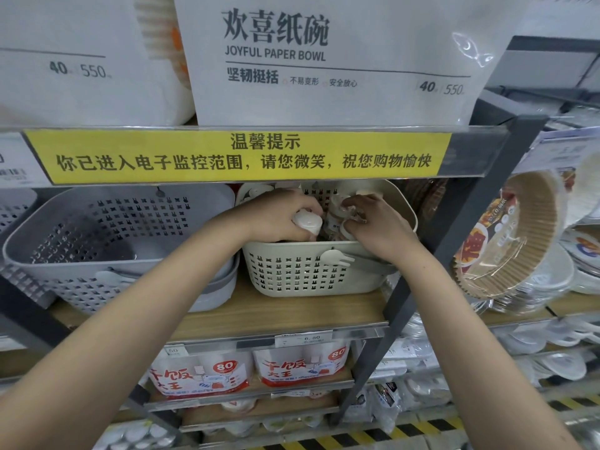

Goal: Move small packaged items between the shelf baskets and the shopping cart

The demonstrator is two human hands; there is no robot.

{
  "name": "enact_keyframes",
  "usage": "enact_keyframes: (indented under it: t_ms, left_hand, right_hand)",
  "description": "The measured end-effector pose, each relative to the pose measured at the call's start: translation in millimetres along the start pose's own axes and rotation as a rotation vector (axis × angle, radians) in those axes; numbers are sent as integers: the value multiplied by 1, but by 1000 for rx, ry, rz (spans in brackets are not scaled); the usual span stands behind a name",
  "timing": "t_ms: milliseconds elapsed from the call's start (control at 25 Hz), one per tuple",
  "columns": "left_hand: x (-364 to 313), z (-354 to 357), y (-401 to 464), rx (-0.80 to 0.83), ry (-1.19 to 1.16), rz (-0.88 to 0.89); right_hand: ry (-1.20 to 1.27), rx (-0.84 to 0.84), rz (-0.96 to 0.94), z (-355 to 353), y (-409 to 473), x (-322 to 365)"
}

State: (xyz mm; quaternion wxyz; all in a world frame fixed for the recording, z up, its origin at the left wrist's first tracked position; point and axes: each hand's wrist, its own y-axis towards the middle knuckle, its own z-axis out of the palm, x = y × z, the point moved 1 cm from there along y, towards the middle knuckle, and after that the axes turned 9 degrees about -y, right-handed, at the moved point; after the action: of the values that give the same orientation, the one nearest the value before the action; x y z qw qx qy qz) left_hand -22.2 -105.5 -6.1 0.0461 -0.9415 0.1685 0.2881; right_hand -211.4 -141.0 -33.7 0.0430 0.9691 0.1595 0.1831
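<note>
Forearms reach up into cream basket (pixel 293 271). Left hand (pixel 276 216) grips white bottle (pixel 306 222); right hand (pixel 378 222) pinches packets (pixel 339 219) beside it. Grey basket (pixel 97 241) left of both hands.

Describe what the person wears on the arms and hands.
Nothing shows on either: both forearms are bare all the way to the frame edge, with no sleeve in view. The left hand and right hand carry no gloves, rings, watch or wristband that I can see.
</note>
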Motion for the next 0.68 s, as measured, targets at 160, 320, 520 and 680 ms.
enact_keyframes:
  t_ms: [160,320,520,680]
  left_hand:
    - [2,2,-2,-92,-40,8]
    - [0,-2,2,-19,48,2]
    - [-7,13,12,-82,115,113]
    - [-9,19,22,-150,185,136]
  right_hand:
    - [-13,-7,-6,0,-1,0]
    - [-19,-15,-2,1,-1,0]
    - [-39,-23,-5,-2,-3,4]
    - [-42,-35,-8,-3,-5,5]
